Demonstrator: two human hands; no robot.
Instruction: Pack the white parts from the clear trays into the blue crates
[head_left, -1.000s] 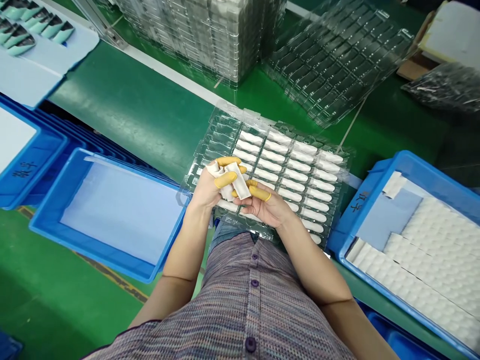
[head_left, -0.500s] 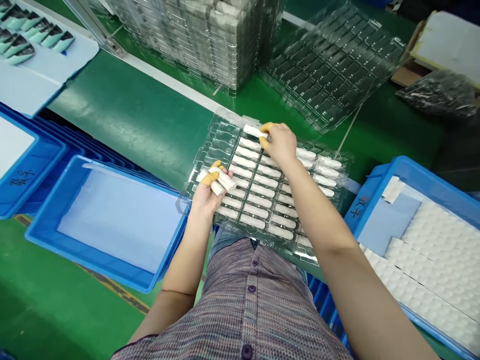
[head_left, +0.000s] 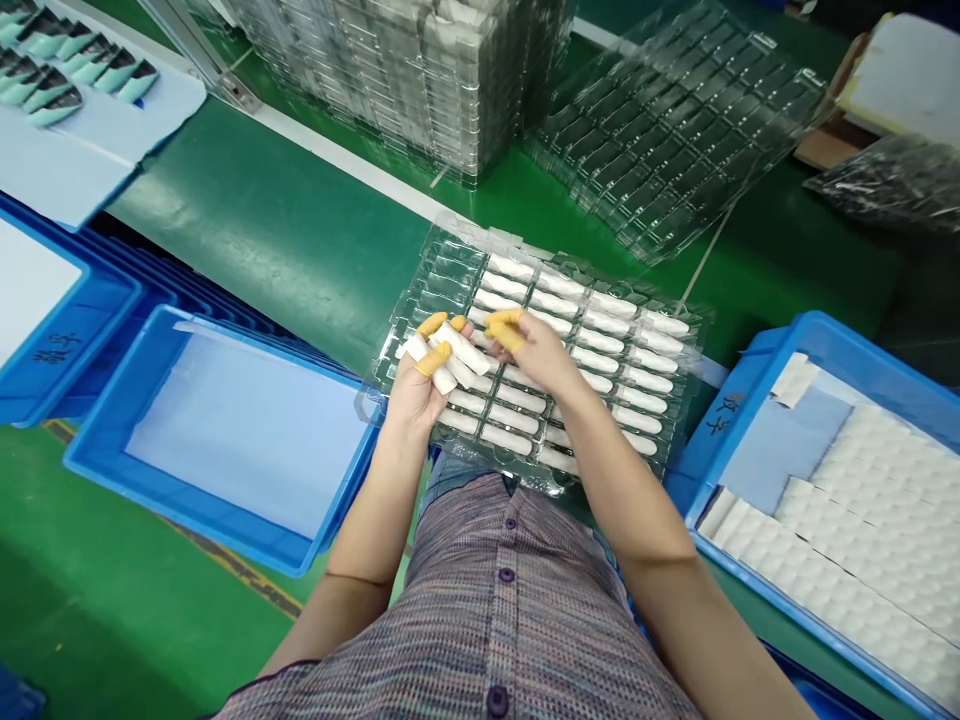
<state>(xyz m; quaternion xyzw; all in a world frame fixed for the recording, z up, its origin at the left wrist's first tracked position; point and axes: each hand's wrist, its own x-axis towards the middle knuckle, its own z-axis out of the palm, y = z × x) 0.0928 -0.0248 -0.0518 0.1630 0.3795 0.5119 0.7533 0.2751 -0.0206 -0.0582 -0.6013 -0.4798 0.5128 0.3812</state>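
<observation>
Back from the far edge of the clear blister tray (head_left: 442, 270), the right hand (head_left: 536, 352) now sits close beside the left hand (head_left: 420, 390) over the tray's near-left part. The left hand's fingers (head_left: 433, 358), capped in yellow cots, are closed around a small bundle of white pieces (head_left: 459, 350), which sticks out toward the right hand. The right hand's fingers (head_left: 504, 328), also in yellow cots, are curled just beside the end of the bundle. Whether they pinch a piece cannot be told.

Most pockets of the tray hold more white pieces in rows, and the pockets along its left side are bare. The tray lies on the green counter (head_left: 300, 230), in front of the person. A left blue bin (head_left: 187, 505) lined with a pale sheet sits just beside it. A right blue bin (head_left: 724, 425) holds white foam pads (head_left: 862, 500). Empty clear trays (head_left: 667, 120) lie farther back.
</observation>
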